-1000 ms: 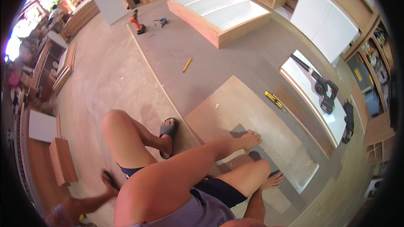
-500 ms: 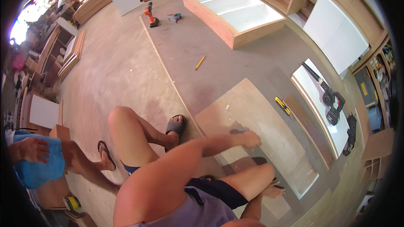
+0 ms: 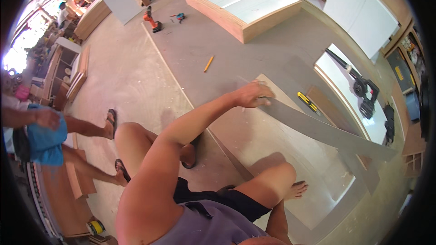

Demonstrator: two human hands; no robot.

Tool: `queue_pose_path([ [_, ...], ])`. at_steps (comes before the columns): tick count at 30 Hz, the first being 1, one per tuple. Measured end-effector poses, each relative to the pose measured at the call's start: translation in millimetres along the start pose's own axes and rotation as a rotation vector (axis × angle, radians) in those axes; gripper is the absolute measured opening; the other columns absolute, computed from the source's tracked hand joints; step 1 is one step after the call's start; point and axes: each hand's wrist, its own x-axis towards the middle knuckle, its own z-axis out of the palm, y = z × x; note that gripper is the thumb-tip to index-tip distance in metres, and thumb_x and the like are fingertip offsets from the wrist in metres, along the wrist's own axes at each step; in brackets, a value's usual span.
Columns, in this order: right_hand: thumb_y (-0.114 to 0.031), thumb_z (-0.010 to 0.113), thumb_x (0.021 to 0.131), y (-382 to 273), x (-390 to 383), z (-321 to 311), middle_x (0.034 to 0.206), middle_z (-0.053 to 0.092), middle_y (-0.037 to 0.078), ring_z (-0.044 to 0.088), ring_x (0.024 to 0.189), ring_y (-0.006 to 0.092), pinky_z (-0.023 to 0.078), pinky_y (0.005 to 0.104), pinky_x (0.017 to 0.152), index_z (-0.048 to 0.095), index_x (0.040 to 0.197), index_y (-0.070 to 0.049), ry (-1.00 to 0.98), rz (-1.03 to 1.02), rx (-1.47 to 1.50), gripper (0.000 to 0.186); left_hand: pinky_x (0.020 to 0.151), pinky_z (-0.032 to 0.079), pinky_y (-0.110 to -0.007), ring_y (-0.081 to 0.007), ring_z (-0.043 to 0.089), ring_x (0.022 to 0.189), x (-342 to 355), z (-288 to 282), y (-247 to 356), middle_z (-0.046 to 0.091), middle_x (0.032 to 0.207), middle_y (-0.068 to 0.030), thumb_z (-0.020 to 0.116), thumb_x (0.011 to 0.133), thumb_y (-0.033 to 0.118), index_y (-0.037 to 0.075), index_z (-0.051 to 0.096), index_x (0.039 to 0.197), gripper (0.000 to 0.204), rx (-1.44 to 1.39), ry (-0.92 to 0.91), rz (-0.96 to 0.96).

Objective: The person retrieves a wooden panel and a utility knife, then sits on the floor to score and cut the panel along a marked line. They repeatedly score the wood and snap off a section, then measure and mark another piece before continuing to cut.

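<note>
My left arm reaches across the middle, and my left hand is closed on one end of a long, thin grey strip. The strip runs from my fingers to the right and bends slightly, its far end raised over the boards. Underneath lies a pale, wide flat sheet on the floor. Of my right arm only part shows, by my bent right leg; the hand is hidden. A yellow utility knife lies just beyond the strip, next to a narrow brown board.
A handheld power tool rests on a white panel at right. Farther off are a shelved wooden cabinet frame, an orange drill, a blue tool and a yellow pencil. Someone in blue shorts stands at left.
My left hand has moved up from the pale sheet and now lifts the grey strip by one end. The person at left has shifted, and the view has turned slightly.
</note>
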Motion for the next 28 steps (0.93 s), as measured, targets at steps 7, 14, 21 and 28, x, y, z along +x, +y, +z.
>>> queue_pose_path([
  [7, -0.062, 0.047, 0.097, -6, 2, -11, 0.162, 0.034, 0.007, 0.033, 0.148, 0.0267, 0.028, 0.0545, 0.114, 0.039, 0.151, -0.022, -0.042, -0.056, -0.052, 0.068, 0.092, 0.043, -0.046, -0.0326, 0.058, 0.11, -46, -86, -54, 0.058, 0.12, -0.0162, 0.073, 0.086, 0.04, 0.009, 0.05, 0.14, 0.066, 0.432, -0.236, -0.225],
  [14, -0.069, 0.036, 0.099, -9, 27, -33, 0.159, 0.033, 0.018, 0.033, 0.146, 0.0371, 0.03, 0.0592, 0.112, 0.042, 0.149, -0.013, -0.098, -0.085, -0.127, 0.075, 0.103, 0.04, -0.049, -0.0312, 0.057, 0.12, -220, -219, 83, 0.062, 0.124, -0.0095, 0.074, 0.074, 0.041, 0.014, 0.068, 0.118, 0.052, 0.264, -0.544, -0.498],
  [21, -0.06, 0.059, 0.091, -86, 64, -90, 0.152, 0.044, 0.021, 0.041, 0.139, 0.0457, 0.028, 0.0743, 0.106, 0.041, 0.151, -0.009, -0.965, -0.46, -0.578, 0.081, 0.092, 0.047, -0.046, -0.0312, 0.063, 0.105, -246, -226, 110, 0.07, 0.103, -0.0055, 0.072, 0.075, 0.03, 0.014, 0.074, 0.085, 0.02, 0.051, -0.474, -0.672],
  [28, -0.042, 0.059, 0.098, -360, -167, -308, 0.137, 0.058, 0.025, 0.054, 0.128, 0.0395, 0.041, 0.0459, 0.109, 0.059, 0.135, -0.006, -1.132, -0.971, 0.589, 0.052, 0.094, 0.046, -0.048, -0.0315, 0.064, 0.106, -295, -251, 173, 0.072, 0.103, -0.0112, 0.065, 0.082, 0.034, 0.014, 0.077, 0.088, 0.025, -0.098, -0.636, -1.134],
])
